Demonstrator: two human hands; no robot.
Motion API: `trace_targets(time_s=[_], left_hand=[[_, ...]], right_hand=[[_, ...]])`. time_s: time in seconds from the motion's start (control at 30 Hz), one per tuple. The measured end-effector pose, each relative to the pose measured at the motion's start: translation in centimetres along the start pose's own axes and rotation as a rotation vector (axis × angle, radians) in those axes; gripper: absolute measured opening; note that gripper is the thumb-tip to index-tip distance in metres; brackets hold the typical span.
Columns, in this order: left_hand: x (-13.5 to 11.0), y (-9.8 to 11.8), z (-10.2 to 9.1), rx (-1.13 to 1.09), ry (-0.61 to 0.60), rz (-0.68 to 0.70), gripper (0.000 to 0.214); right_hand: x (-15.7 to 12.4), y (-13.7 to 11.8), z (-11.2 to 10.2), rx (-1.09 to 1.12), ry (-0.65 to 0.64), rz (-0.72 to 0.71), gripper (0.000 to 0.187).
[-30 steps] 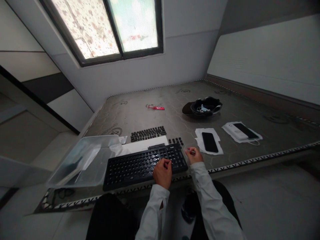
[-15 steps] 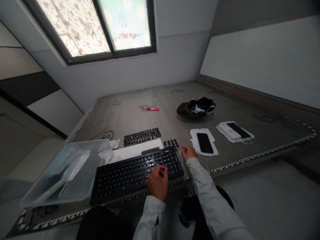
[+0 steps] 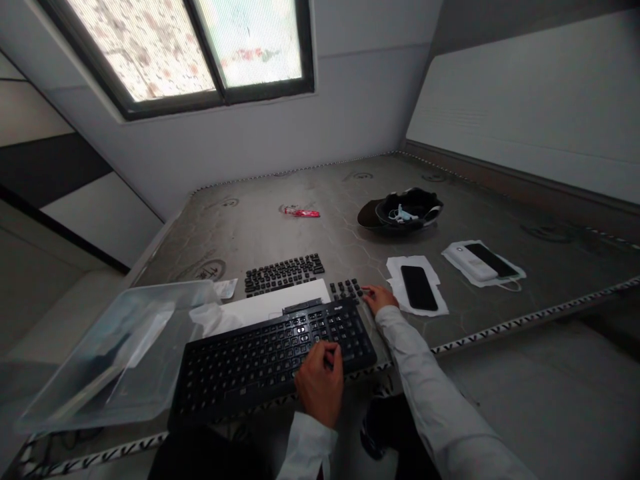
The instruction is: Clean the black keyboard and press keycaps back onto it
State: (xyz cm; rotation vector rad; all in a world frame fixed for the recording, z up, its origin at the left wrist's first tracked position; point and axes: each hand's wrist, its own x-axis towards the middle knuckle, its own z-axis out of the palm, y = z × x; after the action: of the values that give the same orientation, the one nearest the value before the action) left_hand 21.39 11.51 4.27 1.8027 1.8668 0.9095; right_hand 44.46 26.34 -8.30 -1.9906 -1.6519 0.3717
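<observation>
A black keyboard (image 3: pixel 270 350) lies at the near edge of the covered surface, its keycaps off and the bare key posts showing. My left hand (image 3: pixel 321 381) rests over its lower right part, fingers curled together in a pinch; whatever they hold, if anything, is hidden. My right hand (image 3: pixel 383 300) reaches past the keyboard's right end, thumb and finger closing at the edge of a small group of loose black keycaps (image 3: pixel 346 289). Whether a keycap is between those fingertips is too small to see. A larger block of keycaps (image 3: pixel 283 273) lies in rows behind the keyboard.
White paper (image 3: pixel 280 301) lies partly under the keyboard. A clear plastic bin (image 3: pixel 145 393) stands at left. To the right are a phone (image 3: pixel 419 288) on white wrapping, a white device (image 3: pixel 475 261) and a dark cap (image 3: pixel 400 212). A red packet (image 3: pixel 303 213) lies farther back.
My right hand's fingertips have come up against the small keycap group. My left hand stays over the keyboard, its fingers still curled. The view has shifted slightly.
</observation>
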Motion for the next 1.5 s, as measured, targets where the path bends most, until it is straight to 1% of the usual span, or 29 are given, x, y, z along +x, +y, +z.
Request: trace_targets(time_s=[0.13,0.33,0.43,0.53,0.63,0.73,0.83,0.9,0.97,1.07,1.17,1.23,1.27,1.33,1.5], left_hand=[[0.1,-0.1,0.1,-0.009,-0.008,-0.005,0.016],[0.0,0.0,0.1,-0.032,-0.007,0.002,0.018],[0.0,0.0,0.0,-0.029,-0.013,-0.005,0.016],[-0.1,0.0,-0.1,-0.032,-0.015,-0.005,0.015],[-0.1,-0.1,-0.1,-0.047,-0.009,-0.007,0.015],[-0.2,-0.2,-0.1,-0.059,0.008,-0.003,0.015],[-0.2,-0.3,0.0,-0.059,0.030,0.002,0.014],[-0.3,-0.3,0.0,-0.058,0.042,0.007,0.014],[-0.3,-0.3,-0.1,-0.061,0.048,0.014,0.014],[-0.4,-0.4,-0.1,-0.067,0.046,0.026,0.014],[-0.5,-0.5,-0.1,-0.061,0.045,0.036,0.014],[-0.6,-0.5,-0.1,-0.056,0.041,0.042,0.013],[-0.6,-0.6,-0.1,-0.056,0.040,0.045,0.013],[-0.6,-0.6,-0.1,-0.058,0.041,0.052,0.013],[-0.7,-0.4,-0.2,-0.049,0.056,0.045,0.012]], right_hand=[[0.3,-0.5,0.2,-0.062,-0.041,0.018,0.027],[0.4,-1.0,1.0,-0.082,-0.042,0.032,0.021],[0.4,-1.0,0.8,-0.080,-0.043,0.035,0.016],[0.3,-1.0,-0.1,-0.059,-0.023,0.037,0.014],[-0.2,-0.9,-1.3,0.040,0.033,0.070,0.014],[-1.2,-0.9,-2.4,0.185,0.112,0.140,0.019],[-2.7,-1.7,-3.8,0.305,0.175,0.145,0.027],[-3.9,-3.0,-5.0,0.351,0.168,0.088,0.031],[-5.4,-4.8,-6.4,0.359,0.136,-0.012,0.032],[-7.5,-7.9,-8.2,0.329,0.025,-0.197,0.027],[-8.9,-10.0,-8.9,0.296,-0.123,-0.385,0.021],[-9.2,-10.7,-8.7,0.268,-0.181,-0.486,0.018],[-9.2,-10.8,-8.6,0.253,-0.200,-0.515,0.017],[-9.1,-10.8,-8.2,0.228,-0.226,-0.530,0.016],[-8.7,-10.6,-7.7,0.201,-0.264,-0.472,0.017]])
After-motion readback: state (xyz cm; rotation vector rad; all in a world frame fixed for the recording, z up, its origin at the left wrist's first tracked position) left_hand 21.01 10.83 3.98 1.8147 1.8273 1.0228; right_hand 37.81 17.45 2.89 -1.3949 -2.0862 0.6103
